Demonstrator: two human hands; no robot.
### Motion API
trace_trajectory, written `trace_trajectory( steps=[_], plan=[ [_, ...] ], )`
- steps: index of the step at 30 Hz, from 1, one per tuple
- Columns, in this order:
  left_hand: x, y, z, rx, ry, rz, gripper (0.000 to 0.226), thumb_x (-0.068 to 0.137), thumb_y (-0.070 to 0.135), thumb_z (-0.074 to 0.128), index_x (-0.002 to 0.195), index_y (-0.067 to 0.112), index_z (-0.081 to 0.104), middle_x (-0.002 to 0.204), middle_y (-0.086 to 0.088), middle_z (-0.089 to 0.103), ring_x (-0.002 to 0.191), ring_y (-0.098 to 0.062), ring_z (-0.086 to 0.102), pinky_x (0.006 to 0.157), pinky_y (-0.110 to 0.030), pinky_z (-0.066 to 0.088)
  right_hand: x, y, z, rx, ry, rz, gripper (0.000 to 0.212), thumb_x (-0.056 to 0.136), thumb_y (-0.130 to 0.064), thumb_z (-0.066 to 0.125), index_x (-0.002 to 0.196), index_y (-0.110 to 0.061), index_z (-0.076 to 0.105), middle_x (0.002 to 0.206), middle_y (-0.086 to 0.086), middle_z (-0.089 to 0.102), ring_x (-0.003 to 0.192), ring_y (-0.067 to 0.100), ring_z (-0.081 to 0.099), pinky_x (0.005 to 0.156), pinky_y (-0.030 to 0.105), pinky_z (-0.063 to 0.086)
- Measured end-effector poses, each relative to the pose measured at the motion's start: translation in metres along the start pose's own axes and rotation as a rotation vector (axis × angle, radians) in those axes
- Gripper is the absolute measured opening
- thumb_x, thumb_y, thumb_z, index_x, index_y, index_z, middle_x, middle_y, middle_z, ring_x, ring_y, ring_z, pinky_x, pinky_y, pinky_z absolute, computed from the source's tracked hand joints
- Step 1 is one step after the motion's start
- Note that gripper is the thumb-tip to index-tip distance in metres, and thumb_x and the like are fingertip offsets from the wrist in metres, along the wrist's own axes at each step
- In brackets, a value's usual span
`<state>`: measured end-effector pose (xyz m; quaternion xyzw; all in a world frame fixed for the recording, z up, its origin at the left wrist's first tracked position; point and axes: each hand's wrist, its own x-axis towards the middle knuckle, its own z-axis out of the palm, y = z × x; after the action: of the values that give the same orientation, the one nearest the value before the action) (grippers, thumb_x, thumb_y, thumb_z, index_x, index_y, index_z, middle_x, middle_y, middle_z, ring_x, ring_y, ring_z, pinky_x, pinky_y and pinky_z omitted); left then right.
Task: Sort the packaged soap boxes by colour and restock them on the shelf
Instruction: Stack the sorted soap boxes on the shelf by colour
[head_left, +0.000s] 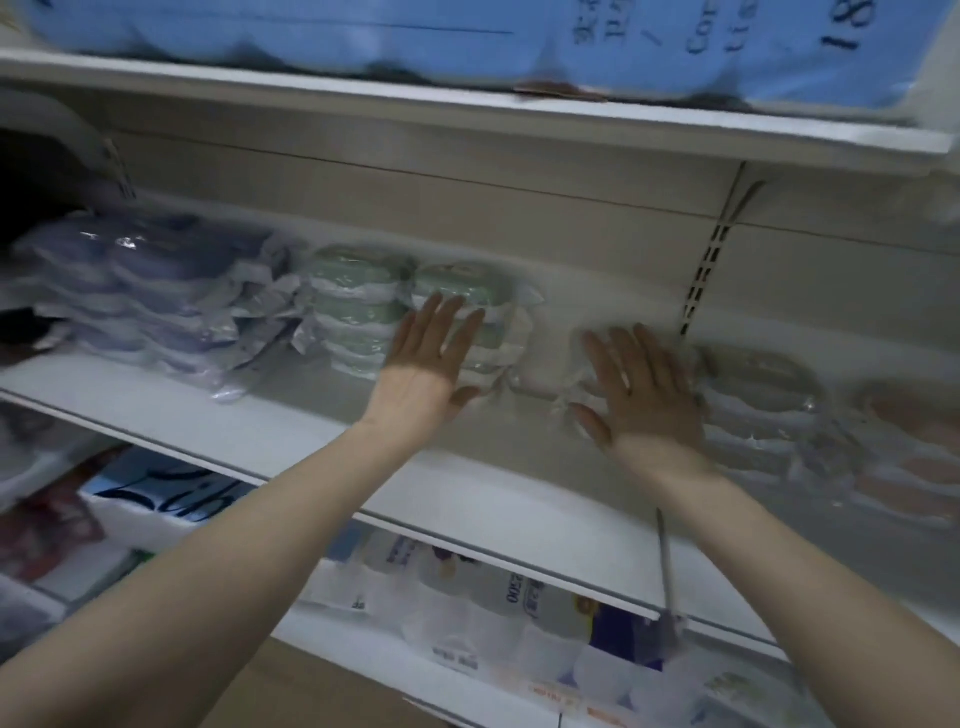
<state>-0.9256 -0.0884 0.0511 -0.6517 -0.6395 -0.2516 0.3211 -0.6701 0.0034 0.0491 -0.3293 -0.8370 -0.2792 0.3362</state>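
Goods below (467, 587): white packets on the lower shelf, nearest to me and no part of this job.
Left hand (423, 364): stretched up with fingers (439, 317) straight and released, palm laid against the front of the right-hand green stack. It grasps nothing.
Right hand (644, 387): also flat, with fingers (631, 358) spread and released over a pale wrapped pack (566, 400) lying in the gap between the green and grey piles. The blur hides whether it presses down.
Shelf (291, 421): white, with a bare strip along the front edge.
Soap boxes: all on this shelf, piled by colour against the back panel. The purple stacks (130, 291) are at the left and the green stacks (358, 306) just beside them. The grey stack (758, 395) is past the right hand and the pink stack (909, 452) at the far right.
Look of them: rounded oval boxes, each in loose clear film with crumpled tails sticking out. They look glossy and likely slippery.
Risk, toppling: the piles are high and unbraced, so I judge a shove from a flat palm could slide the upper boxes sideways or off the front.
Risk, snagging: a film tail may catch on a finger and drag a neighbouring box out.
Risk, mixing: grey and green look close in this dim light, so the pale pack could land in the wrong pile.
Top shelf: a big blue pack (467, 36) overhead, farthest up.
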Motion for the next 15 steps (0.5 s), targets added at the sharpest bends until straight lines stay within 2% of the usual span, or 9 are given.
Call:
trace_trajectory(
  steps=[4, 8, 11, 13, 15],
  plan=[
    [-0.013, -0.077, 0.003, -0.066, 0.006, -0.126, 0.096, 0.072, 0.037, 0.081, 0.149, 0.01, 0.03, 0.153, -0.021, 0.028, 0.143, -0.04, 0.023, 0.111, -0.056, 0.03, 0.025, -0.048, 0.01, 0.064, -0.082, 0.068, 0.066, 0.094, -0.051, 0.042, 0.15, -0.019, 0.03, 0.147, 0.02, 0.043, 0.136, 0.043, 0.039, 0.101, 0.057, 0.043],
    [-0.012, -0.147, 0.008, -0.094, -0.107, -0.227, 0.105, 0.074, 0.039, 0.079, 0.154, 0.015, 0.015, 0.158, -0.021, 0.013, 0.145, -0.041, 0.013, 0.113, -0.054, 0.023, 0.064, -0.096, 0.023, 0.09, -0.191, 0.154, 0.083, 0.087, -0.044, 0.065, 0.153, -0.026, 0.016, 0.154, 0.021, 0.032, 0.142, 0.044, 0.03, 0.104, 0.057, 0.039],
    [-0.001, -0.184, 0.017, -0.095, -0.2, -0.257, 0.112, 0.076, 0.042, 0.077, 0.154, 0.018, 0.001, 0.16, -0.018, 0.001, 0.146, -0.04, 0.005, 0.115, -0.052, 0.018, 0.09, -0.12, 0.034, 0.069, -0.248, 0.191, 0.092, 0.084, -0.042, 0.072, 0.156, -0.025, 0.017, 0.157, 0.022, 0.024, 0.144, 0.043, 0.022, 0.109, 0.052, 0.035],
    [0.005, -0.2, 0.023, -0.11, -0.217, -0.251, 0.115, 0.073, 0.041, 0.079, 0.154, 0.017, 0.002, 0.16, -0.02, 0.004, 0.145, -0.043, 0.009, 0.113, -0.053, 0.021, 0.103, -0.127, 0.042, 0.049, -0.266, 0.203, 0.101, 0.078, -0.042, 0.078, 0.155, -0.024, 0.016, 0.156, 0.024, 0.024, 0.143, 0.047, 0.023, 0.107, 0.055, 0.038],
    [0.008, -0.209, 0.03, -0.124, -0.258, -0.242, 0.116, 0.072, 0.041, 0.08, 0.155, 0.02, 0.001, 0.159, -0.018, 0.008, 0.143, -0.044, 0.015, 0.113, -0.054, 0.026, 0.112, -0.129, 0.051, 0.077, -0.316, 0.247, 0.108, 0.076, -0.044, 0.079, 0.156, -0.028, 0.009, 0.158, 0.023, 0.015, 0.144, 0.048, 0.016, 0.109, 0.057, 0.035]
  ],
)
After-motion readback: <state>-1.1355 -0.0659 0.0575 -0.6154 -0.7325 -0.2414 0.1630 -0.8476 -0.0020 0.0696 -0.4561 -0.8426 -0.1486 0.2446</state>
